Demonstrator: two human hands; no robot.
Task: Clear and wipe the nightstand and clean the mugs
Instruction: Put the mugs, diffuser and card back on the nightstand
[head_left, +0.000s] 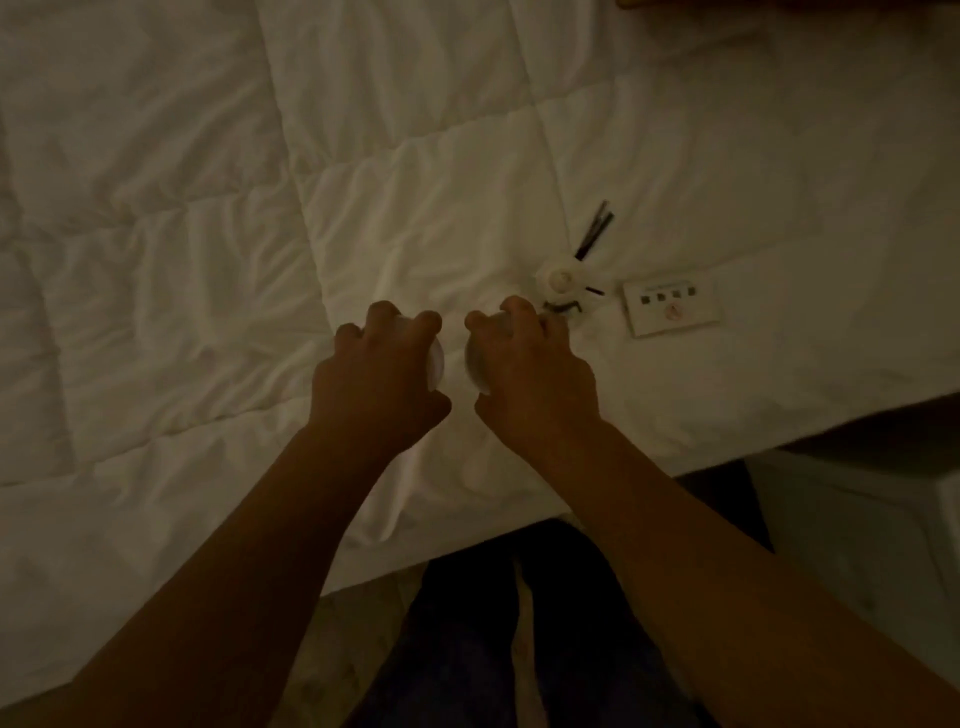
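— Where were your hands at that moment?

— Both were stretched out over the white quilted duvet (208, 208) on the bed. My left hand (382, 379) came down from above on a white rounded mug (438, 364), fingers curled over its top and round its far side. My right hand (532, 374) did the same with a second white rounded mug (475, 366). Each hand was clamped on its own mug.

— How did the mugs lie to each other?

— Side by side, just beside one another, with a narrow gap of bedding between them. Only a sliver of each showed past my knuckles, so I could not tell which way the handles pointed, nor whether the mugs stood on the cover or hung a little above it.

— What else lay on the bed?

— Just beyond my right fingertips lay a small white reed diffuser bottle (558, 278) on its side, a bundle of thin dark sticks (595, 231) fanning out of it up and to the right, and a few loose ones beside it. To the right of that lay a white rectangular card (672, 309) flat on the cover, with a row of small dark squares and a pale round mark beneath them.

— And nearer to you?

— My dark trousers (519, 649) showed below the bed's edge, and the light was very dim.
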